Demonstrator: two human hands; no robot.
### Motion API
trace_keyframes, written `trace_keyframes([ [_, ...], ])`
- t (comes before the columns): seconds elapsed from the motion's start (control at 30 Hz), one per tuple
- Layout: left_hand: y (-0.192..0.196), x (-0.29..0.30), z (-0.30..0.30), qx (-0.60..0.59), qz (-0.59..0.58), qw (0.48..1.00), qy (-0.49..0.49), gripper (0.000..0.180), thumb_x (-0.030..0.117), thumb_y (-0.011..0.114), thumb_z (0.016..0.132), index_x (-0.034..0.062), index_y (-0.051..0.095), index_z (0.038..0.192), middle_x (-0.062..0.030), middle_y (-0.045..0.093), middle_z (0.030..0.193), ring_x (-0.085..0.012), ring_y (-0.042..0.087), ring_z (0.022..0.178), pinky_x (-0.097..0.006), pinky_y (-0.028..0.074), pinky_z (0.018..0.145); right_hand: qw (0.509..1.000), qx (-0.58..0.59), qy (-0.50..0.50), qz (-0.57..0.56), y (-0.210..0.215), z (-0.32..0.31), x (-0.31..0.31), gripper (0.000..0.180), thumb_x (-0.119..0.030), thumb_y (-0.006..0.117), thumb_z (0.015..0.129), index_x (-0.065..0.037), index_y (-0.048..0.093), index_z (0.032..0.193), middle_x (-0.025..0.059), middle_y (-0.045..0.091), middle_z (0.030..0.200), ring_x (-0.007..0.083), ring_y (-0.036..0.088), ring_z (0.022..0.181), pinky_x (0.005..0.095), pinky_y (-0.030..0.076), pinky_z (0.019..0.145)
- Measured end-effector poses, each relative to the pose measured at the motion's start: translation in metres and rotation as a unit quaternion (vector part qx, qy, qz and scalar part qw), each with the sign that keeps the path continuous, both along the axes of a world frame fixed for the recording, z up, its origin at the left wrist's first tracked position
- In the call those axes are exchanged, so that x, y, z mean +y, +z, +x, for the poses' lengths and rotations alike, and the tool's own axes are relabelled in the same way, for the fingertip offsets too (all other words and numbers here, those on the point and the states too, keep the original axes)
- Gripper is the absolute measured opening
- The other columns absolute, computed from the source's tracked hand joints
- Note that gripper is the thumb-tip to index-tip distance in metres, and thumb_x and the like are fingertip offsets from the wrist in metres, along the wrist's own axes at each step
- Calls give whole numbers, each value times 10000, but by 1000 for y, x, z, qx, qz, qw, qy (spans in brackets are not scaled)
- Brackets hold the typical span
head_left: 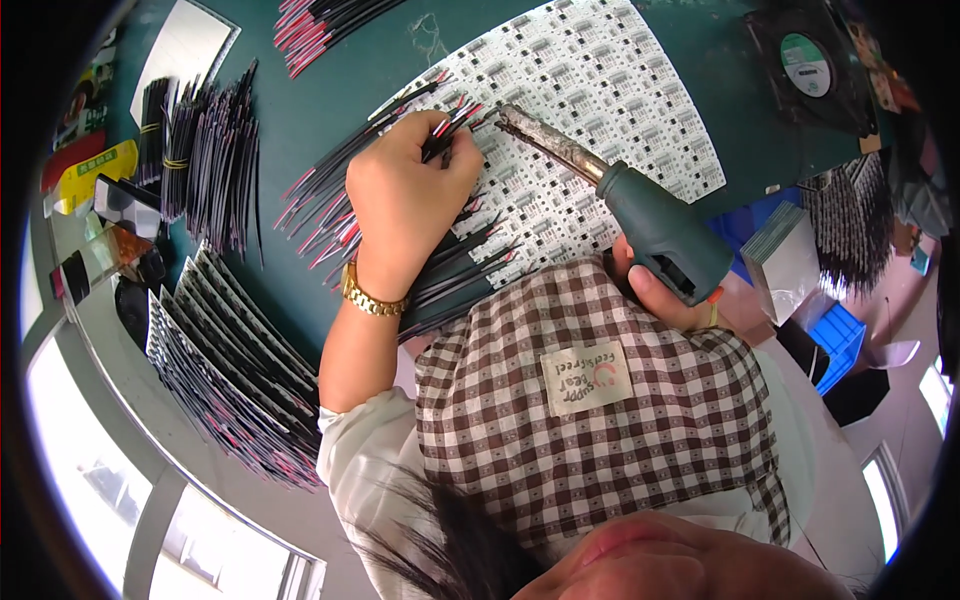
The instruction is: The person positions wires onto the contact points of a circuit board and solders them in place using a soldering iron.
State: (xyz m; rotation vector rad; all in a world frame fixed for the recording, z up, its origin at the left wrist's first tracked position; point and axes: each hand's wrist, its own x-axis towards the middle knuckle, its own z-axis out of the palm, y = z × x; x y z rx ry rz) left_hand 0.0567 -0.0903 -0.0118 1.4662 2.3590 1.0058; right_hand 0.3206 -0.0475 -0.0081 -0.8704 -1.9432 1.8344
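Note:
My left hand [410, 195], with a gold watch on its wrist, pinches a thin black wire with a red tip [445, 135] against a white panel of small circuit boards [600, 110] on the green table. My right hand [665, 295] grips the green handle of a soldering iron [620, 195]. The iron's metal tip [505, 118] rests on the panel right beside the wire end. A loose row of black and red wires [330, 180] lies under and around my left hand. A checked sleeve cover hides most of my right forearm.
Bundles of black wires [205, 150] lie at the left. A fanned stack of finished boards with wires [230, 370] sits at the lower left. More red and black wires [320, 30] are at the top. A small black fan [805, 60] stands at the upper right, blue bins [830, 330] to the right.

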Motion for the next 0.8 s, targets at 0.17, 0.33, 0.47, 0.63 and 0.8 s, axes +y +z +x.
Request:
trace_keyframes([
  [0.17, -2, 1, -2, 16, 3, 1000, -10, 131, 162, 686, 691, 50, 675, 759, -73, 576, 529, -200, 562, 437, -294, 447, 454, 999, 19, 8, -32, -14, 5, -3, 179, -61, 615, 816, -12, 609, 988, 67, 634, 898, 156, 615, 808, 275, 487, 696],
  [0.33, -1, -1, -2, 2, -3, 1000, -8, 132, 168, 683, 694, 53, 676, 757, -71, 574, 521, -205, 561, 439, -298, 447, 456, 986, 116, -39, -114, -5, 0, -4, 350, -144, 581, 844, -3, 503, 1155, 80, 586, 867, 153, 565, 768, 312, 462, 708],
  [0.47, -1, 1, -4, -17, -21, 1000, -10, 137, 179, 676, 703, 51, 676, 753, -76, 576, 520, -209, 561, 442, -304, 451, 464, 975, 155, -45, -150, -3, 1, -1, 451, -239, 584, 860, 4, 457, 1218, 106, 567, 881, 161, 556, 802, 316, 457, 708],
  [0.63, 4, 3, -12, -67, -55, 996, -21, 155, 182, 664, 727, 31, 669, 760, -88, 563, 506, -210, 546, 433, -304, 442, 476, 974, 159, 0, -159, -1, 4, -1, 461, -247, 608, 855, -5, 468, 1222, 104, 570, 928, 174, 556, 844, 333, 450, 781],
  [0.8, 8, 4, -15, -141, -82, 986, -39, 160, 186, 669, 745, 27, 663, 756, -88, 556, 498, -196, 508, 415, -300, 421, 479, 987, 51, -8, -155, 7, 7, 0, 352, -250, 622, 848, -22, 558, 1108, 59, 583, 979, 175, 542, 928, 313, 430, 803],
])
